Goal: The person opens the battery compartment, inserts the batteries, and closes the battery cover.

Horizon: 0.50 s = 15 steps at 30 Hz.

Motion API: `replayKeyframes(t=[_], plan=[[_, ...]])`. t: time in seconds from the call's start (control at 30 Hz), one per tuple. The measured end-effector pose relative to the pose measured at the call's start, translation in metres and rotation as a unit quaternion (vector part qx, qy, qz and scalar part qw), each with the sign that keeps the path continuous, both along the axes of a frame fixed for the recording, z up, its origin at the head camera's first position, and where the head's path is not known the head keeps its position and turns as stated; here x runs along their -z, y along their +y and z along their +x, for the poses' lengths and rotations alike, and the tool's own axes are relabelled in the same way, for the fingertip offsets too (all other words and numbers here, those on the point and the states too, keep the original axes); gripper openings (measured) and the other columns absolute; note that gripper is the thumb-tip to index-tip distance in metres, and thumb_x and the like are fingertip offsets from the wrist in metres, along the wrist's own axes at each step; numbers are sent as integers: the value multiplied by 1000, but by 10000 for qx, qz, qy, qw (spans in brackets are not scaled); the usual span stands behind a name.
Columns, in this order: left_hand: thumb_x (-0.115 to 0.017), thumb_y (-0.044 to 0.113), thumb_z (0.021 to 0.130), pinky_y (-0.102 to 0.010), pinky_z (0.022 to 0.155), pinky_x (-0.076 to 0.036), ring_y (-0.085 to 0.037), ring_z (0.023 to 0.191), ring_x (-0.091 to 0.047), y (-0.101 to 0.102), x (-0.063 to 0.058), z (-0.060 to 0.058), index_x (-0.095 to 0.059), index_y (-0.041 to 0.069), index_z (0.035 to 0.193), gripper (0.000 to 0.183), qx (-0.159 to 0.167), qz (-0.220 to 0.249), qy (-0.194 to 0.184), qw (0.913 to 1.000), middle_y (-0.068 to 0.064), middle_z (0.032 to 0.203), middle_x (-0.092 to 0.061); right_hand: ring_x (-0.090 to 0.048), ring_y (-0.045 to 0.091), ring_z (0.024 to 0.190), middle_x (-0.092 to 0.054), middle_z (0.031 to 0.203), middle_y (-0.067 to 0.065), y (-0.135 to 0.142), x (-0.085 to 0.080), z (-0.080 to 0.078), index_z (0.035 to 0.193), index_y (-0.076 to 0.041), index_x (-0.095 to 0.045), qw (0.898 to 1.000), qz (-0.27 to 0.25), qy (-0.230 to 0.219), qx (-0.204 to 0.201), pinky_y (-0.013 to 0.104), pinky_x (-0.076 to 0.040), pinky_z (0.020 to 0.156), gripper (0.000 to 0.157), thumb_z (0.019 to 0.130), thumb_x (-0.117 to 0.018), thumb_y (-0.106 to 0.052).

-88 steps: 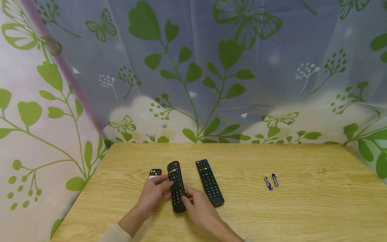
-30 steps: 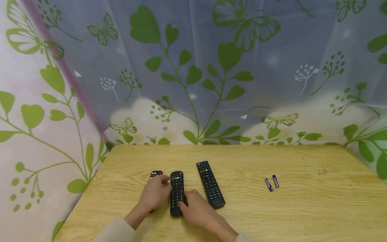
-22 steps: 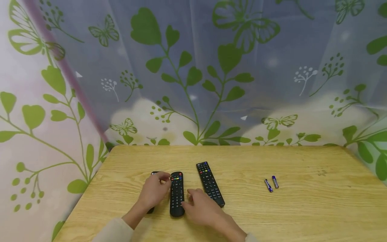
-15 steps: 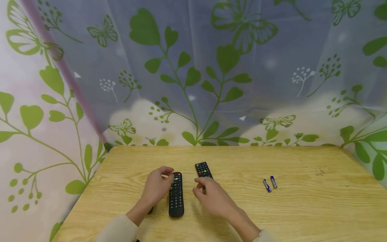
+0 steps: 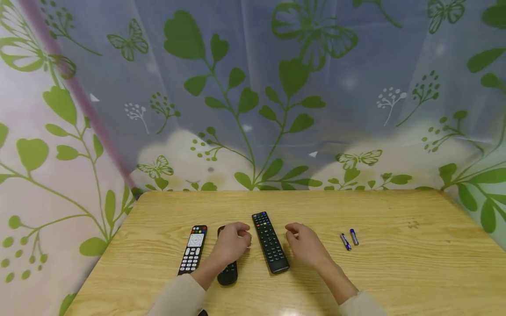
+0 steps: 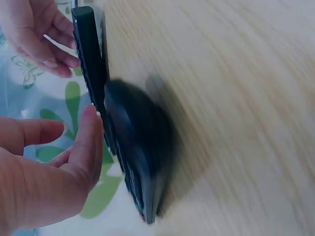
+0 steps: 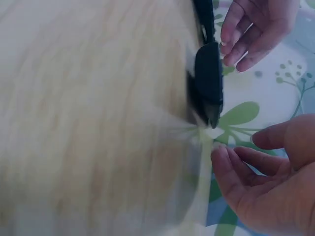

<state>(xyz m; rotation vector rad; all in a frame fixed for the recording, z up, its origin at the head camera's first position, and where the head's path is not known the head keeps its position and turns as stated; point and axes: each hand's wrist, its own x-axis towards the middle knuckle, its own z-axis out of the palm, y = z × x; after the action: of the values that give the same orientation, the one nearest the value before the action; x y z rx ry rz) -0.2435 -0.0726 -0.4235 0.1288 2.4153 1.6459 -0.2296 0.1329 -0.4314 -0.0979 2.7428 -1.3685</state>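
Note:
Three black remote controls lie on the wooden table. Over the middle remote (image 5: 227,275) hovers my left hand (image 5: 232,242), fingers loosely bent with nothing between them; it hides most of that remote's buttons. The right-hand remote (image 5: 270,243), with small dark keys, lies slanted between my two hands. Just beyond its right edge is my right hand (image 5: 307,245), thumb and fingers apart and holding nothing. On the far left is the remote with white keys (image 5: 192,250), its lower end partly behind my left sleeve. In the right wrist view my right hand (image 7: 266,182) shows a gap between thumb and fingers.
Two small blue-and-silver batteries (image 5: 349,239) lie to the right of my right hand. The wooden table (image 5: 395,272) ends at a curtain (image 5: 253,109) printed with green leaves and butterflies, which also covers the left side.
The middle remote, earlier held in both hands, was laid on the table and let go. Both hands then moved right: my left hand uncovered the white-keyed remote, my right passed the slanted one.

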Motion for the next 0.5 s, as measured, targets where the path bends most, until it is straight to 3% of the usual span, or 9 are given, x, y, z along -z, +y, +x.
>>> replayKeyframes(t=[0.27, 0.5], plan=[[-46, -3, 92, -30, 61, -56, -21, 69, -62, 12, 8, -4, -48, -16, 125, 36, 119, -135, -371, 9992, -16, 85, -62, -62, 17, 83, -66, 103, 11, 0, 7, -2, 120, 9, -59, 9998, -4, -175, -36, 33, -55, 70, 30, 96, -53, -8], [-47, -4, 93, -29, 60, -58, -16, 65, -62, 19, 16, -6, -49, -17, 125, 35, 28, -10, -640, 9979, -16, 80, -63, -64, 17, 80, -67, 104, 15, -5, 11, -3, 116, 9, -62, 9990, -267, -366, -28, 29, -56, 64, 28, 94, -54, -6]])
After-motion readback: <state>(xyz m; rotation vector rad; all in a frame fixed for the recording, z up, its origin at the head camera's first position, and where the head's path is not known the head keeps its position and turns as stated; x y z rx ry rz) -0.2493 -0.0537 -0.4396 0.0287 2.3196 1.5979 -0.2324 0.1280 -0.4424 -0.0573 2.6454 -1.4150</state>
